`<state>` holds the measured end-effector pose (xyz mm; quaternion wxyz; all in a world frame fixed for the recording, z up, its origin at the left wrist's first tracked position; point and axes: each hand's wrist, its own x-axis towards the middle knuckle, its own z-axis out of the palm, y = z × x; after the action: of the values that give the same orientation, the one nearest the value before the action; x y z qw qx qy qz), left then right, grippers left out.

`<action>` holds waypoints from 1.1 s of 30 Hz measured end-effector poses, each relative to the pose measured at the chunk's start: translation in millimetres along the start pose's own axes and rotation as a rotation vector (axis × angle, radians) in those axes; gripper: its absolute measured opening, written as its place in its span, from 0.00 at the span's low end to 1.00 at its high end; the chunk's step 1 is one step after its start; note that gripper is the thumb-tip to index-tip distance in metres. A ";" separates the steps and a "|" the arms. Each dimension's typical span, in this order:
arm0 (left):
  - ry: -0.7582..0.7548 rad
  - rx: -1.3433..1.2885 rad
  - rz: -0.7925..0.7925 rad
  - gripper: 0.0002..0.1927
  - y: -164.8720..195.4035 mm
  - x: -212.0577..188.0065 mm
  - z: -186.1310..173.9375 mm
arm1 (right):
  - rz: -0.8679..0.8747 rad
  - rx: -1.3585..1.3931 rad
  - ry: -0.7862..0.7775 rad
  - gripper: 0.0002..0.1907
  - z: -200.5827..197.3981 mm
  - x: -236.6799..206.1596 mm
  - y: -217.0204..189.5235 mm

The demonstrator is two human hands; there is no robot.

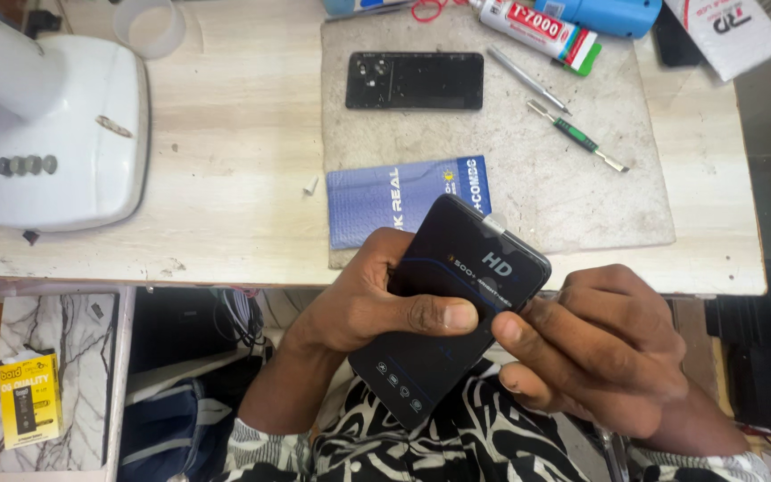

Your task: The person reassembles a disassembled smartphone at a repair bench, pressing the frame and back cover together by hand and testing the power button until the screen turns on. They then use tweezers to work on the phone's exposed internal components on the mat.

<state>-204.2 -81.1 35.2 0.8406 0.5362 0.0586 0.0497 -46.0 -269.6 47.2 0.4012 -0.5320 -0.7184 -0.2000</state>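
The left hand (377, 299) grips a flat black rectangular screen-protector pack (452, 303), thumb laid across its front, held tilted just off the table's near edge. The right hand (613, 344) pinches the pack's right edge with thumb and fingertips. Beyond lie a blue printed packet (377, 201) and a black phone (414, 80) on a worn grey mat (510, 187).

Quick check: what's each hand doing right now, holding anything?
Left hand: closed on the black flat panel, thumb across its face.
Right hand: closed, fingertips pinching the same panel's right edge.
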 end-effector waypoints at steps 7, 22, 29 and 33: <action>-0.051 -0.066 -0.030 0.21 3.0 -5.7 2.3 | -0.069 -0.001 0.037 0.08 4.2 -1.4 4.7; -0.178 0.045 0.033 0.19 6.5 -16.0 8.0 | 0.293 -0.033 0.182 0.26 -6.2 -4.5 3.0; -0.062 0.380 0.125 0.18 15.4 -17.0 24.9 | 0.380 0.371 0.203 0.21 -5.6 10.5 -4.9; -0.061 0.379 0.158 0.17 20.2 -22.8 27.8 | 0.493 0.416 0.099 0.16 -15.6 13.9 -13.9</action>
<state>-222.8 -100.9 66.1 0.7195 0.6890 -0.0009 0.0875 -54.8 -277.3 69.5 0.5722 -0.5863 -0.5728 0.0286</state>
